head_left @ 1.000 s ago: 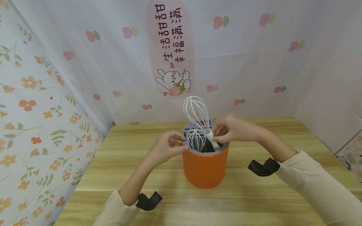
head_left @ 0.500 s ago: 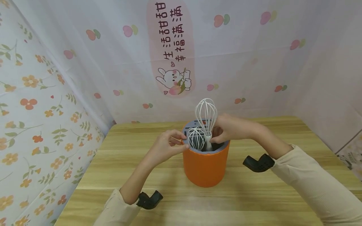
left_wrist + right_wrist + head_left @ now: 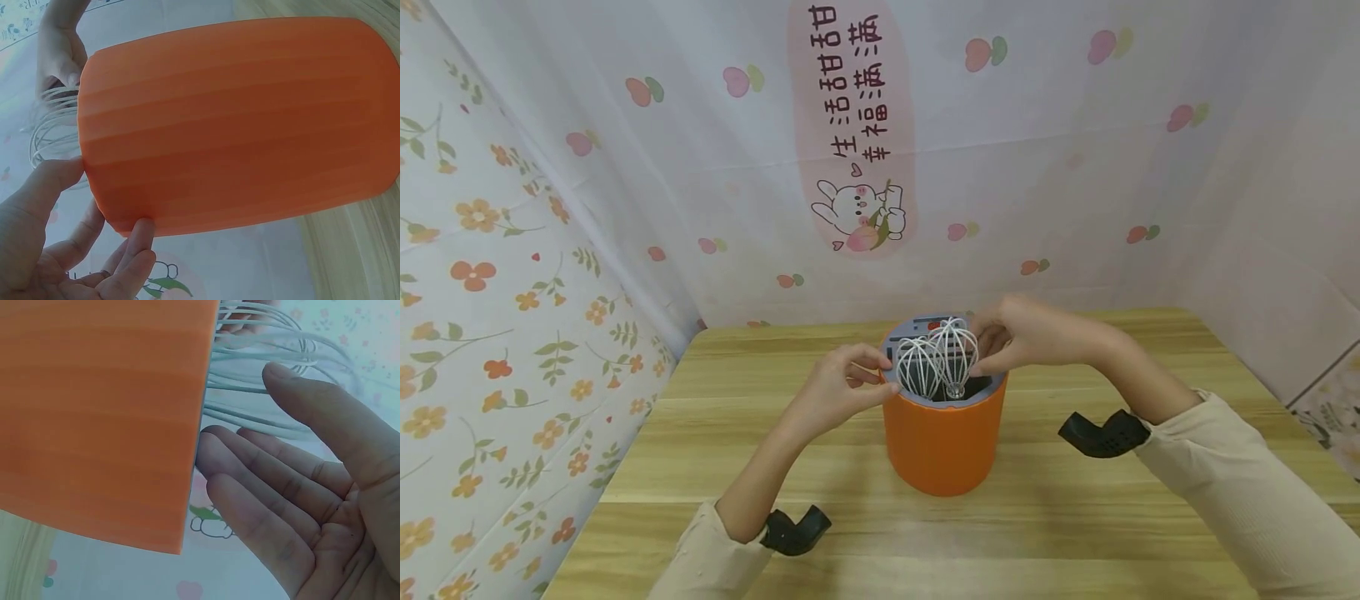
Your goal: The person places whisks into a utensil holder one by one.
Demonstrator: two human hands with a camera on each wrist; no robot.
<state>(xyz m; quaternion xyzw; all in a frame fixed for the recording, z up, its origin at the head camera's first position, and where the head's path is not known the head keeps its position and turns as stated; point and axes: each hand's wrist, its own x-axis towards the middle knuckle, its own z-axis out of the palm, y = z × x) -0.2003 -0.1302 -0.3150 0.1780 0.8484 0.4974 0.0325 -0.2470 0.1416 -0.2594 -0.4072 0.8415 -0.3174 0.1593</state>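
Note:
An orange knife and utensil holder (image 3: 943, 450) with a slotted grey top stands upright on the table. Two white wire whisks are in its front opening: the left whisk (image 3: 917, 368) and, beside it, the right whisk (image 3: 956, 354). Only their wire loops show above the rim; the handles are hidden inside. My left hand (image 3: 842, 387) holds the holder's left rim, its thumb (image 3: 59, 175) at the edge and fingers against the side. Close to the right whisk is my right hand (image 3: 1037, 337). In the right wrist view, its thumb (image 3: 312, 397) and fingers are spread apart, gripping nothing.
The holder stands on a wood-grain table (image 3: 760, 467). A printed white curtain (image 3: 1060, 167) hangs behind the table, and a flowered one (image 3: 512, 317) hangs at the left. Black camera mounts sit at both wrists.
The right whisk has straightened from a leftward tilt and dropped into the holder until its handle is hidden. My right hand has let go of it. The left hand stays at the rim.

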